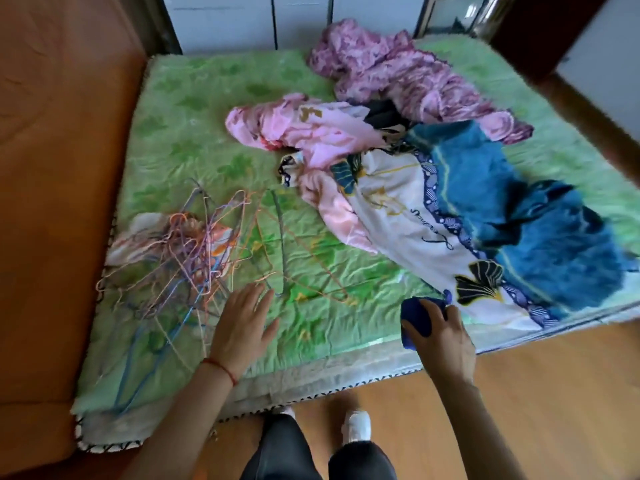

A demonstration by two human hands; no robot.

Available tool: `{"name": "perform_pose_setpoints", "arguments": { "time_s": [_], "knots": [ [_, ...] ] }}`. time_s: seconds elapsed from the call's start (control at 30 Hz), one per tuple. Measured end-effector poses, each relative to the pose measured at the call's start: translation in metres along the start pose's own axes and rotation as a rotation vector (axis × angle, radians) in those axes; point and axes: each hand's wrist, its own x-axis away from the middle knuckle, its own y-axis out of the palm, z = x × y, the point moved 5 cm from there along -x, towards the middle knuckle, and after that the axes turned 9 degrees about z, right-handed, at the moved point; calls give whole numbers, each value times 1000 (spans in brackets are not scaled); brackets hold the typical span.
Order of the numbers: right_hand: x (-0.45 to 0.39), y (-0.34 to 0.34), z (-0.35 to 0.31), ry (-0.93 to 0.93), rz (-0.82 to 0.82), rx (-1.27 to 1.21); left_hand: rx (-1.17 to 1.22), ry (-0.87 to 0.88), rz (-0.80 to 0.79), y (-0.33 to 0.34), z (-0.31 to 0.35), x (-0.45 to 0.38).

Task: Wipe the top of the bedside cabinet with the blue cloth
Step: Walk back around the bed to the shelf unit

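My right hand [445, 337] grips a small dark blue cloth [414, 318] bunched at the near edge of the bed, fingers wrapped over it. My left hand [242, 327] lies flat and open on the green bedspread [194, 133], fingers spread, just beside a heap of wire hangers [180, 258]. A red string circles that wrist. No bedside cabinet shows in this view.
A pile of bedding covers the bed's right half: a blue and white printed quilt [502, 220], pink fabric [311, 133] and a purple blanket [398, 71]. An orange-brown headboard [52, 168] runs along the left. Wooden floor [519, 393] and my feet lie below.
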Motion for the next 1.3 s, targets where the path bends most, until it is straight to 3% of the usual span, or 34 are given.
{"name": "perform_pose_setpoints", "arguments": {
  "time_s": [0.3,0.67,1.07,1.3],
  "knots": [
    [7,-48,137,241,46,30,56,187,-124,54,139,-59],
    [37,-112,309,628,137,96,221,588,-168,126,352,-135],
    [42,-150,443,1054,230,191,292,964,-294,203,554,-216],
    [16,-167,506,1129,295,186,299,1090,-360,235,651,-254]
  ]
}}
